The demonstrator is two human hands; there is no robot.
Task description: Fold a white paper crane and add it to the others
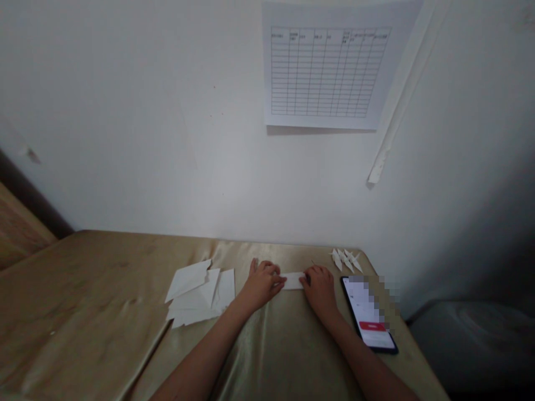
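A small folded piece of white paper (293, 281) lies on the cloth between my two hands, its long side running left to right. My left hand (264, 283) grips its left end, thumb and fingers closed at the edge while one finger sticks up. At the right end, my right hand (321, 283) has its fingers curled and pressed onto the paper. The fingertips cover both ends.
Loose white paper sheets (196, 295) overlap to the left. Several small folded paper figures (346, 259) stand at the back right, with a lit phone (363, 312) nearer me. Gold cloth (104, 289) covers the table; a wall (167, 139) with a printed chart (326, 72) rises behind.
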